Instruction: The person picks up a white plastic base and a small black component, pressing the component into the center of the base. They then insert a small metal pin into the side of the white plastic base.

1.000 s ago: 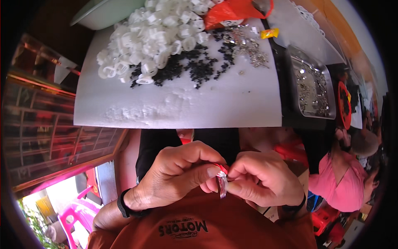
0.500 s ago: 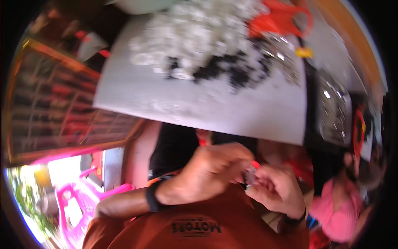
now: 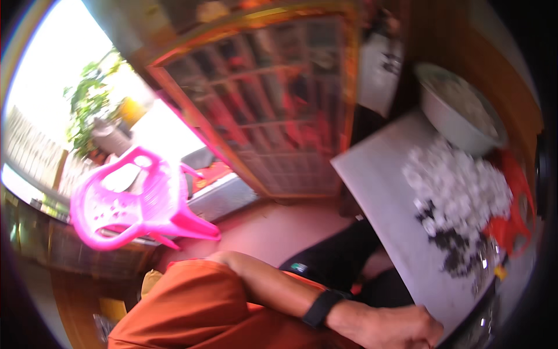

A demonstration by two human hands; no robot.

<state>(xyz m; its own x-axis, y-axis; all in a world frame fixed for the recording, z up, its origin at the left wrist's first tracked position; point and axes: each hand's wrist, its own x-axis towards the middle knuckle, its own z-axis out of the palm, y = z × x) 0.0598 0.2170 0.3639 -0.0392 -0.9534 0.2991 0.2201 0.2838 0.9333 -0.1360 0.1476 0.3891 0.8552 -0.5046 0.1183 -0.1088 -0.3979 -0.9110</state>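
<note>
The left hand (image 3: 401, 328) is curled at about 5 o'clock, a black wristband (image 3: 321, 308) behind it; what it grips I cannot tell. Just at 1 o'clock from it lie black small parts (image 3: 459, 250), then white caps (image 3: 459, 189) on the white board (image 3: 378, 186). A pale bowl (image 3: 456, 113) stands beyond. The pink plastic chair (image 3: 139, 200) is at 9 o'clock.

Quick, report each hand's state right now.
Left hand: curled at the lower edge; contents cannot be told.
Right hand: not in view.

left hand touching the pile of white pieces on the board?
Apart. In the head view the left hand sits at the bottom edge near the white board, while the white pieces lie farther up it, bare board between them.
</note>
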